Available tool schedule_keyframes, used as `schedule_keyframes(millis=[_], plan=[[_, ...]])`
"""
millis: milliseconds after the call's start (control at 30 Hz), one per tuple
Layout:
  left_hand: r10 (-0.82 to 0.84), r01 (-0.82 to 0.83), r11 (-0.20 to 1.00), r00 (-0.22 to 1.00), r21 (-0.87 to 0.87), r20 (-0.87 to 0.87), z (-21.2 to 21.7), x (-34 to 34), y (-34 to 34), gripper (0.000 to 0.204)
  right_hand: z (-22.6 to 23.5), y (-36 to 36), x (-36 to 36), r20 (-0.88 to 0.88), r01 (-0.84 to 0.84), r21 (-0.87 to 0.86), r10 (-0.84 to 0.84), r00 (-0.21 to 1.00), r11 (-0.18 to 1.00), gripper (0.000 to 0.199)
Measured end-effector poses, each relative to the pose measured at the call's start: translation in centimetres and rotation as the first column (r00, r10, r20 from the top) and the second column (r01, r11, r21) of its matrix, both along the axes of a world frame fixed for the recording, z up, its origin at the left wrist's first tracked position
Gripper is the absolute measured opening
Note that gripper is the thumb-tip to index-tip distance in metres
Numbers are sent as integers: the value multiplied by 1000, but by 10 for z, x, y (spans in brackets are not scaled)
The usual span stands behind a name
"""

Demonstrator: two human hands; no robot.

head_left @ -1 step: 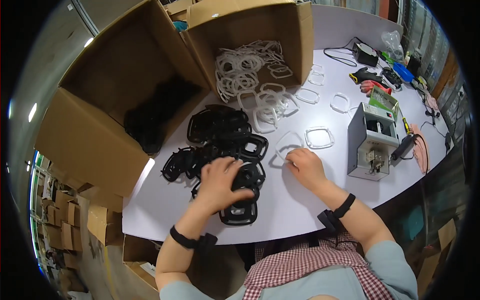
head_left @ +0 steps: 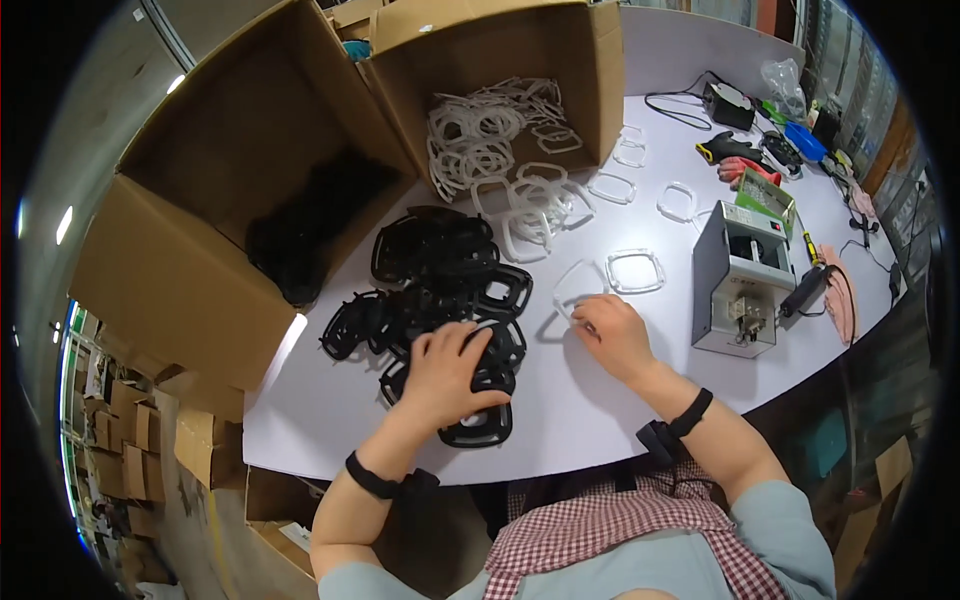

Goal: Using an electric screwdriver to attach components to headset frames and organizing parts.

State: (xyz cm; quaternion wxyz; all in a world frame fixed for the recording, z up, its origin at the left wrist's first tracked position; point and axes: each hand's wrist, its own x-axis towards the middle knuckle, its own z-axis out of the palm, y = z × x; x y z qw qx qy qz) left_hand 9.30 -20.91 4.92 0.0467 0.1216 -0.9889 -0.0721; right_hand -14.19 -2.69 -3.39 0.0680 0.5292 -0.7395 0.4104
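Left hand (head_left: 443, 375) splayed over black frames (head_left: 438, 292), right hand (head_left: 612, 336) in pinch grip on white frame (head_left: 558, 292)

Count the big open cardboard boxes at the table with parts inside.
2: the left box, with a dark heap inside, and the right box beside it, holding white frames. Others may be hidden behind them.

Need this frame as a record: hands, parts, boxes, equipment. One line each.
left_hand: left hand spread over pile of black frames; grip unclear
right_hand: right hand pinching a white frame at its near edge
loose_part: another white frame flat on table, beyond right hand
left_box: cardboard box, dark contents
right_box: cardboard box, white frames inside
equipment: grey machine, right side of table
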Motion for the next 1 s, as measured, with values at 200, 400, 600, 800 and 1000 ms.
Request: schedule_keyframes(millis=[200, 400, 600, 800, 1000], plan=[[146, -130, 986, 976, 109, -161, -14, -22, -2, 32, 30, 70, 10, 16, -10, -29, 11, 1000, 1000, 15], [242, -235, 968, 967, -88, 78, -10, -36, 8, 65, 8, 116, -9, 183, 32, 66, -44, 982, 997, 16], [274, -268, 962, 953, 59, -131, -16, -41, 1, 41, 4, 123, -19, 118, 99, 12, -100, 988, 995, 19], [193, -86, 891, 960, 447, -201, 21, -61, 74, 24, 15, 144, -21, 140, 131, -70, -121, 983, 989, 21], [183, -45, 827, 964, 560, -193, -27, -106, 101, 23, 41, 146, -12, 35, 83, -134, -79, 996, 987, 21]])
